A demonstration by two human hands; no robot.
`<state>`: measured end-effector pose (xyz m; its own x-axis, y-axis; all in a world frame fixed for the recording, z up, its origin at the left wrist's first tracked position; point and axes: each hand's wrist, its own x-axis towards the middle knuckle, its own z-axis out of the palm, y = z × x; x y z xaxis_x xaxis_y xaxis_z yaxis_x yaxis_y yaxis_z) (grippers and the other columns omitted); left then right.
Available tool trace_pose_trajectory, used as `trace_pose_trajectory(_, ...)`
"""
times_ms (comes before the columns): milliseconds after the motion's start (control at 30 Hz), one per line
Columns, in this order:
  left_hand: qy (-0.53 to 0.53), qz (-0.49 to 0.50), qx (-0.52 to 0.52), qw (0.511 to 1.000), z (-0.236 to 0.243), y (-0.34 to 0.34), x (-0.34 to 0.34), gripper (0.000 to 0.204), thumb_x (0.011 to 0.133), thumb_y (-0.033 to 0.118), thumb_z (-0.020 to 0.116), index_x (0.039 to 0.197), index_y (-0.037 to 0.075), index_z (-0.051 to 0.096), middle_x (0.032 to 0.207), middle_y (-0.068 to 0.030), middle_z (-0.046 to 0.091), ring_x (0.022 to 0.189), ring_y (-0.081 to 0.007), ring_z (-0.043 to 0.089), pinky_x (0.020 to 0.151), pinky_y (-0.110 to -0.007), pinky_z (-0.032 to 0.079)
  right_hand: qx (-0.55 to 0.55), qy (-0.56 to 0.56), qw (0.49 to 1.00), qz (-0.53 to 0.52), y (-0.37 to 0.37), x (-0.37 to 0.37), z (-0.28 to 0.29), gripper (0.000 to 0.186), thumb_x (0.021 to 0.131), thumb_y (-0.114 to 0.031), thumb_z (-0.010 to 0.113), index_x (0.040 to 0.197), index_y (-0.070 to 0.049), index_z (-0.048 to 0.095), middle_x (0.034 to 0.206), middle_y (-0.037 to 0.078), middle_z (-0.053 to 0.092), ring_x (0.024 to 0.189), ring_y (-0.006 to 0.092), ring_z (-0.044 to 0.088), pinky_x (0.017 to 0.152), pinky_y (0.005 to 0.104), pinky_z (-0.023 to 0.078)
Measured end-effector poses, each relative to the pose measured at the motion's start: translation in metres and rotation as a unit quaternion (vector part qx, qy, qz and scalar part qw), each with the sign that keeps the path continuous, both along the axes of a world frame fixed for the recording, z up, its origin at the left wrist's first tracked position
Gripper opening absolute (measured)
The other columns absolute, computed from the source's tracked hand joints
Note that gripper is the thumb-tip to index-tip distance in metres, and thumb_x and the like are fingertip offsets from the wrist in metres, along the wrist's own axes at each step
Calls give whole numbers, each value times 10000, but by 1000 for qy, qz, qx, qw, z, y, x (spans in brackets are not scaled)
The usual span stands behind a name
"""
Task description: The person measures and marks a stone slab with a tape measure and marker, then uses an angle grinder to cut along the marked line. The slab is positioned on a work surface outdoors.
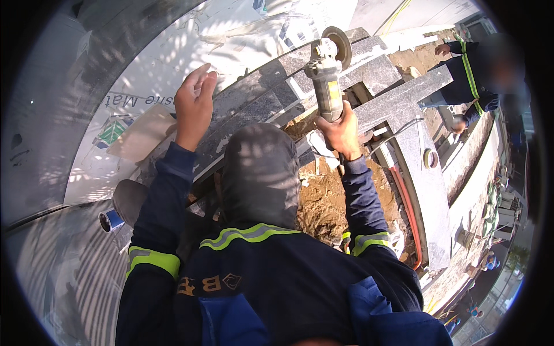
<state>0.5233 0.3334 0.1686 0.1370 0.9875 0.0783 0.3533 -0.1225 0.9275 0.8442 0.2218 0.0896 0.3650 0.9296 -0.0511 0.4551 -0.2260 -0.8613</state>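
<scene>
My right hand [343,134] is wrapped round the rear body of an angle grinder [328,86] with a grey casing and a yellow label. The grinder points away from me, and its round disc [341,47] stands on edge at the far end, over the grey stone slabs [254,102]. Whether the disc touches the stone I cannot tell. Off to the left, my left hand [195,105] is raised with nothing in it, its fingers stretched out above the slabs and beside white sheeting.
Brown soil [320,205] lies in a gap between slabs, with an orange pipe [408,216] along its right. A tape roll [430,158] rests on a slab. At left are a blue-and-white can [111,220] and a beige board [141,134]. A co-worker [470,81] is at far right.
</scene>
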Motion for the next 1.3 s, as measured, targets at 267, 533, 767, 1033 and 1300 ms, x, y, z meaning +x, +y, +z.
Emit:
trace_pose_trajectory(267, 369, -110, 182, 905, -187, -22, 47, 738, 881, 493, 772, 1430, 45, 566, 1454, -187, 529, 1320, -372, 531, 1097, -543, 405, -110, -201, 966, 122, 9, 3, -28, 644, 734, -354, 839, 1172, 15, 543, 976, 281, 705, 965, 474, 691, 822, 525, 544)
trace_pose_trajectory(533, 232, -105, 145, 956, -201, -8, 83, 650, 992, 442, 658, 1404, -36, 502, 1342, -277, 578, 1296, -464, 513, 1100, -552, 369, -128, -172, 961, 175, 34, -18, -38, 644, 777, -362, 835, 1205, 15, 537, 1029, 257, 698, 975, 434, 704, 824, 503, 568)
trace_pose_trajectory(767, 117, -21, 115, 986, -204, -2, 105, 512, 997, 360, 699, 1218, -88, 584, 1166, -292, 644, 1110, -442, 607, 979, -529, 435, -135, -154, 963, 175, 36, -18, -44, 664, 788, -352, 845, 1230, 13, 509, 999, 234, 697, 939, 422, 715, 800, 499, 571)
trace_pose_trajectory(1033, 68, -21, 121, 990, -209, -2, 106, 471, 968, 321, 744, 1130, -98, 604, 1093, -284, 664, 1054, -434, 628, 945, -508, 460, -127, -164, 964, 169, 32, -19, -44, 684, 797, -367, 840, 1262, 14, 514, 972, 225, 705, 903, 413, 723, 782, 495, 579)
trace_pose_trajectory(1300, 76, -18, 108, 991, -210, -4, 104, 449, 957, 299, 749, 1131, -90, 605, 1083, -267, 663, 1052, -419, 622, 948, -501, 454, -133, -163, 962, 176, 30, -19, -42, 636, 789, -340, 822, 1237, 12, 540, 950, 225, 707, 891, 413, 724, 763, 495, 582)
